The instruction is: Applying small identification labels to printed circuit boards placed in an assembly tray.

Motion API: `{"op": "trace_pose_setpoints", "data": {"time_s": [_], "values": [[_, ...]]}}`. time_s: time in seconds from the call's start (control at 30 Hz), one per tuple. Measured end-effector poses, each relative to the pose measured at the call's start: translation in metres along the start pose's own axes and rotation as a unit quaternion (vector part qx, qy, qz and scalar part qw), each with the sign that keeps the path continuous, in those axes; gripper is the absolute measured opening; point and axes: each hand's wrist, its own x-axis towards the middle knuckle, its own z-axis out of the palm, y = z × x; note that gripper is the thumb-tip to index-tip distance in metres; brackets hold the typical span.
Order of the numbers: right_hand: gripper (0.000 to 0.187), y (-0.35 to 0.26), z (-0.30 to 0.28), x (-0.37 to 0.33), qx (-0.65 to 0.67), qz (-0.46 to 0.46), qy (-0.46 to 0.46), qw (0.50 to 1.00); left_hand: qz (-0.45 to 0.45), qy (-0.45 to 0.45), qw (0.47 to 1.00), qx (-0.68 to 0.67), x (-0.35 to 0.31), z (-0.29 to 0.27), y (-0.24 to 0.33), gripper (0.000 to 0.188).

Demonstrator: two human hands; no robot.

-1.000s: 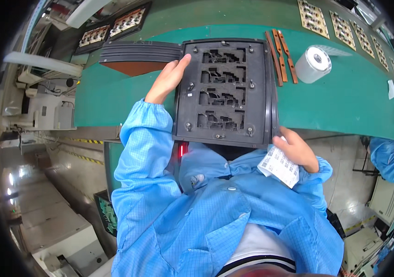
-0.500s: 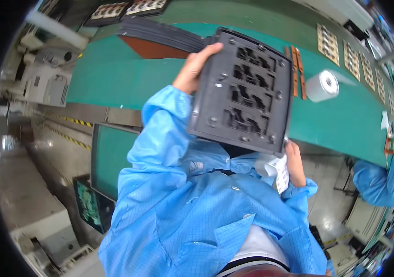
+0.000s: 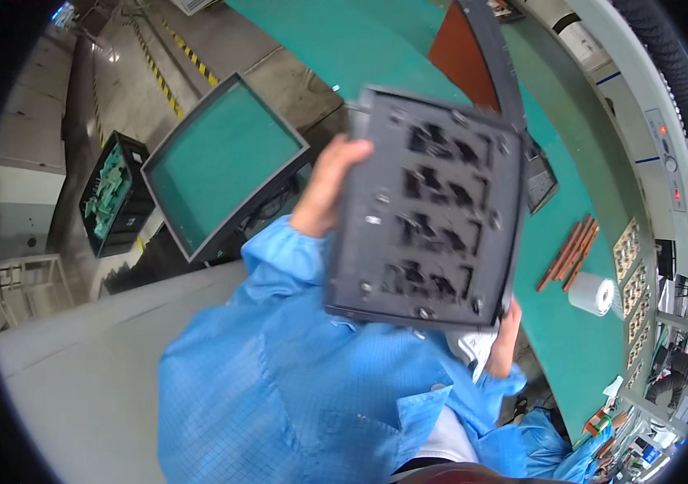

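Note:
Held up in front of my chest is a dark grey fixture tray [image 3: 372, 242] with rows of black cut-outs and small round fasteners around its border. My left hand [image 3: 329, 181] is closed around its left edge, thumb on the face and the other fingers hidden behind. At the lower right corner my right hand [image 3: 507, 339] grips the tray's edge; its fingertips are mostly out of sight. A crumpled white sheet [image 3: 473, 347] hangs beside the right hand, under the tray's lower edge. Whether that hand pinches the sheet too, I cannot make out.
The green-topped bench [image 3: 557, 339] runs along the right, carrying reddish-brown strips [image 3: 569, 254], a white roll [image 3: 591, 294] and several panels of parts [image 3: 626, 250]. A green-floored cart tray [image 3: 227, 165] and a black bin [image 3: 118, 194] stand left. A co-worker's blue sleeve [image 3: 545, 440] shows lower right.
My body and view have turned left, bringing the green-floored cart tray and bin further into sight. The fixture tray stays in both hands and now hangs a little lower in the picture.

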Motion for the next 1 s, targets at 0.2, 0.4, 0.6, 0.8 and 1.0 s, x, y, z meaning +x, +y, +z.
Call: {"op": "trace_pose_setpoints", "data": {"time_s": [0.2,0.4,0.6,0.8,1.0], "values": [[0.078,-0.087,0.183,0.116,-0.119,0.038,-0.361,0.924,0.141,0.145,0.977,-0.074,-0.044,-0.128,0.061,0.058],[0.109,-0.046,0.334,0.162,0.044,0.215,-0.531,0.818,0.183,0.173,0.965,-0.075,-0.087,-0.135,0.077,0.072],[0.095,0.007,0.43,0.202,-0.154,0.103,-0.46,0.868,0.185,0.297,0.936,-0.041,-0.065,-0.271,0.099,0.069],[0.068,-0.016,0.371,0.169,-0.182,-0.104,-0.407,0.889,0.17,0.328,0.755,0.542,-0.01,-0.443,0.09,0.125],[0.032,-0.053,0.192,0.115,0.128,-0.143,-0.265,0.945,0.047,0.474,0.378,0.794,0.0,-0.375,0.088,0.117]]}}
